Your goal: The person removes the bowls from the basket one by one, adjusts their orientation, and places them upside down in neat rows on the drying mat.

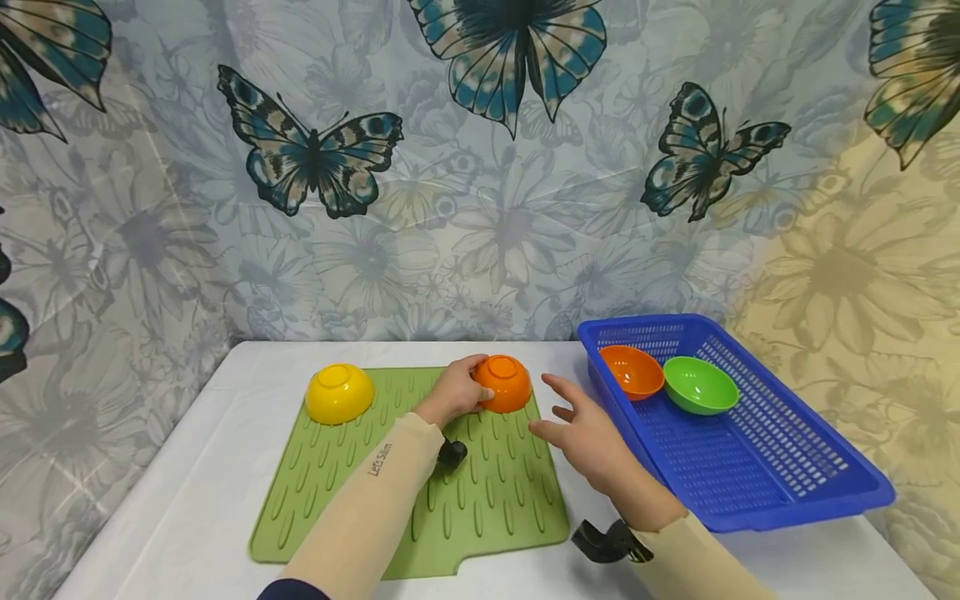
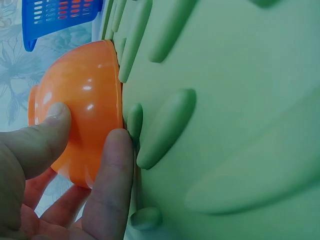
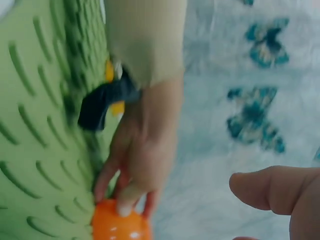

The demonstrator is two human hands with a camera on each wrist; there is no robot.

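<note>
An orange bowl (image 1: pixel 506 385) stands upside down at the far right part of the green drying mat (image 1: pixel 480 500). My left hand (image 1: pixel 453 387) holds it from the left side. In the left wrist view the thumb (image 2: pixel 59 120) lies on the bowl's outer wall, and the fingers curl around near its rim. To the right of that bowl, my right hand (image 1: pixel 581 429) hovers with fingers spread and nothing in it. A yellow bowl (image 1: pixel 340 394) rests upside down at the mat's far left corner.
On the right stands a blue plastic basket (image 1: pixel 772 508), tilted across the white table (image 1: pixel 187 467). Inside it, at the far end, a second orange bowl (image 1: pixel 632 372) and a green bowl (image 1: pixel 701 386) sit upright side by side. A butterfly-patterned cloth (image 1: pixel 450 250) hangs behind the table.
</note>
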